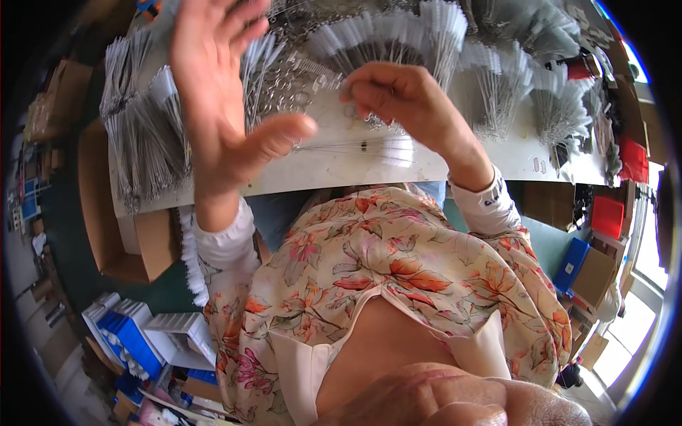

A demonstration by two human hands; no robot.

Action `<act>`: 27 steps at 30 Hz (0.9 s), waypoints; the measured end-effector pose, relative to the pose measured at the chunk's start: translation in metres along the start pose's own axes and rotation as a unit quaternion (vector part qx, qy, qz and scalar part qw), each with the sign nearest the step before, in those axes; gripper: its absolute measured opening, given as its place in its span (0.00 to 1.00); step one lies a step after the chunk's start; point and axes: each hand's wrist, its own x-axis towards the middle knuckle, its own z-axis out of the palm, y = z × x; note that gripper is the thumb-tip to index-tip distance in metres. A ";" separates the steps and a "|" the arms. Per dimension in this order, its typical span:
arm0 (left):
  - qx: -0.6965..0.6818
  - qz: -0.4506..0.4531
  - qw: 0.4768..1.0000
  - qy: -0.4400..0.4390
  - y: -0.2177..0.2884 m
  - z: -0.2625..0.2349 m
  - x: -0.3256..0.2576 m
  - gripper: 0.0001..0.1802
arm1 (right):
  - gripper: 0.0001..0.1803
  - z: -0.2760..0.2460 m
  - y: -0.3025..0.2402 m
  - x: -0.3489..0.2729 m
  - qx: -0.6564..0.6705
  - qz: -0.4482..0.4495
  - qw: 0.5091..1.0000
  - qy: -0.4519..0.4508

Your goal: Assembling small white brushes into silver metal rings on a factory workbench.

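Observation:
My left hand is raised over the table's left part, fingers spread and thumb stretched out, with nothing in it. My right hand hovers right of the middle, fingers curled and pressed toward the thumb; whatever they may hold is hidden. Just left of its fingertips lies a row of small metal wire pieces, beside a loose heap of metal rings. Below both hands, a few thin wire brushes with white bristles lie crosswise near the table's front edge.
Bundles of white-bristled wire brushes fill the table: a left bundle, a far fan and right bundles. An open cardboard box stands at left. Red bins and a blue bin are at right.

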 end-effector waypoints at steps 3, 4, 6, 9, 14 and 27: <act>-0.035 -0.090 0.974 -0.204 0.014 0.011 0.007 0.70 | 0.07 0.025 -0.011 -0.001 -0.123 -0.048 0.991 -0.027; -0.188 -0.181 0.954 -0.147 0.023 0.020 0.004 0.59 | 0.07 0.025 -0.014 -0.002 -0.151 -0.039 0.987 -0.041; -0.324 -0.141 0.934 -0.058 -0.004 0.034 -0.028 0.48 | 0.08 0.025 -0.007 -0.003 -0.132 -0.047 0.989 -0.043; -0.296 -0.200 0.924 -0.138 -0.014 0.006 -0.031 0.42 | 0.09 0.017 -0.011 -0.008 -0.043 0.021 0.996 -0.074; -0.003 -0.118 0.988 -0.096 0.010 0.013 -0.042 0.09 | 0.11 0.012 -0.008 -0.015 0.035 0.081 0.985 -0.149; 0.327 -0.385 0.863 -0.027 -0.023 -0.015 -0.126 0.09 | 0.05 -0.064 0.082 -0.117 -0.735 0.101 0.671 -0.005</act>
